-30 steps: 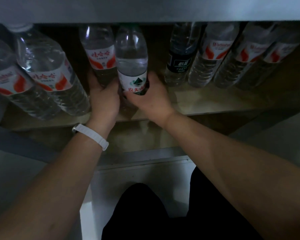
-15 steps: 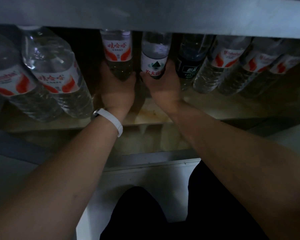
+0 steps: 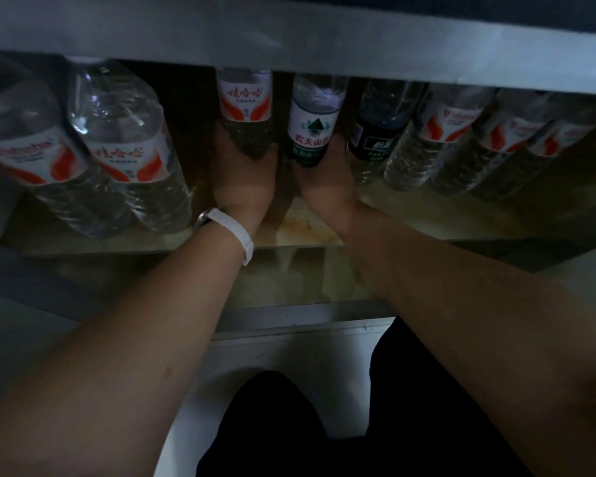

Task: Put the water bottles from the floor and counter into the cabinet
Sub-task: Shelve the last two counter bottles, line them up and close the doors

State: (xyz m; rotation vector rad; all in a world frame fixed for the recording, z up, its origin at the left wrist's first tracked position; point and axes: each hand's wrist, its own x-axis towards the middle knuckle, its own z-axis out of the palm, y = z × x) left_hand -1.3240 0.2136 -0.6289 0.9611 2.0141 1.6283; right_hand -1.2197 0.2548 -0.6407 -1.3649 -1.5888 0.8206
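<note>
Both my arms reach into the dim cabinet. My left hand (image 3: 245, 180), with a white wristband, wraps the base of a red-and-white labelled water bottle (image 3: 245, 105) standing on the shelf (image 3: 303, 228). My right hand (image 3: 324, 187) wraps the base of a green-and-white labelled water bottle (image 3: 312, 122) right beside it. Both bottles stand upright deep on the shelf, their tops hidden by the cabinet's upper edge (image 3: 289, 39). My fingers are hidden behind the bottles.
Two large red-labelled bottles (image 3: 124, 149) stand at the shelf's left. A dark-labelled bottle (image 3: 375, 132) and several red-labelled ones (image 3: 444, 132) line the right. A gap lies between the large bottles and my left hand. My dark-clothed legs (image 3: 272, 428) are below.
Both hands have pushed their bottles further back into the cabinet, side by side, next to the dark-labelled bottle. My head has moved closer, so the upper edge hides more.
</note>
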